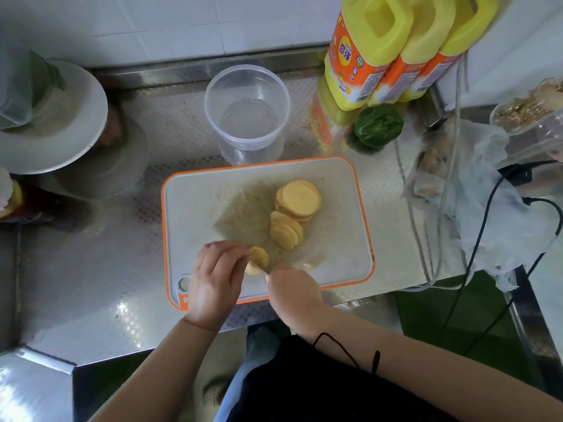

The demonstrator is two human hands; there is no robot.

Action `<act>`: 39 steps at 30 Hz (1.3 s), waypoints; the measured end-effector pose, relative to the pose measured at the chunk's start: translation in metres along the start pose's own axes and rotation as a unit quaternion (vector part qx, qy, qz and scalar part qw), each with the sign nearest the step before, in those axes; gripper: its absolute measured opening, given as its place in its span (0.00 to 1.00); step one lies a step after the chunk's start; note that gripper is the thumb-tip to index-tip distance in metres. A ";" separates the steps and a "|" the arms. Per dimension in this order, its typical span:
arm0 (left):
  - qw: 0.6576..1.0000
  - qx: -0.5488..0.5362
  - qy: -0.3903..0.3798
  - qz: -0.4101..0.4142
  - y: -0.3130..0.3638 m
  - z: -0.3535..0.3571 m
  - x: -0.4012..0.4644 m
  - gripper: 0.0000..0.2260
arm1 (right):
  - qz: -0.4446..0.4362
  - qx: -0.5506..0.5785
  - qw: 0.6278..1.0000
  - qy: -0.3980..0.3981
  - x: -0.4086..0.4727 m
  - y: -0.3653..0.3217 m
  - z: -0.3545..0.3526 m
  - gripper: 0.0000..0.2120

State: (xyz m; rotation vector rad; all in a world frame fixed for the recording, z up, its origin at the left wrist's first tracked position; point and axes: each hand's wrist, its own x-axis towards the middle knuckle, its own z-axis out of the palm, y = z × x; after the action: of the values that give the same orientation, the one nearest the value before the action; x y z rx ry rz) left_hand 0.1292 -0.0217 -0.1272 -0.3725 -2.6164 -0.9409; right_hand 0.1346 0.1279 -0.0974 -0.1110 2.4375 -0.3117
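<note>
Right hand (294, 292) at board's near edge, fingers curled round knife (264, 267); blade thin, edge-on, set across potato end piece (259, 257). Left hand (217, 278) pinches that piece with curled fingertips, holding it on cutting board (198, 208), near-left part. Cut slices (298, 199) lie in two overlapping piles mid-board, apart from hands. Clear tub (246, 111) stands just behind board.

Over at the far right of the counter (91, 269), the leftmost yellow bottle (368, 32) is showing an orange label (345, 60) with red Chinese characters, seemingly 百强; smaller print is staying unreadable.
</note>
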 end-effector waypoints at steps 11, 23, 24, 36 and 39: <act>0.785 0.249 -0.566 0.046 0.037 0.012 0.096 0.24 | 0.018 0.022 1.000 -0.004 0.001 -0.003 0.000 0.07; 0.845 0.228 -0.473 0.097 0.042 0.000 0.095 0.25 | -0.017 0.059 0.996 0.064 -0.015 0.005 -0.016 0.12; 0.901 0.187 -0.376 0.104 0.038 -0.005 0.092 0.23 | -0.019 0.058 0.996 0.068 -0.015 0.006 -0.018 0.13; 0.997 0.029 -0.054 0.038 -0.026 0.019 -0.043 0.04 | -0.011 0.084 0.995 0.059 -0.017 0.013 -0.015 0.15; 0.999 0.030 -0.036 0.022 -0.025 0.020 -0.043 0.05 | -0.009 0.073 0.995 0.064 -0.014 0.012 -0.014 0.15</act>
State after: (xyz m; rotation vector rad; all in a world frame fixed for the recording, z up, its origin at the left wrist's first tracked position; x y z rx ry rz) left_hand 0.1548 -0.0334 -0.1726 -0.4557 -2.6820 -0.8479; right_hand 0.1368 0.1443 -0.0810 -0.0497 2.5308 -0.5169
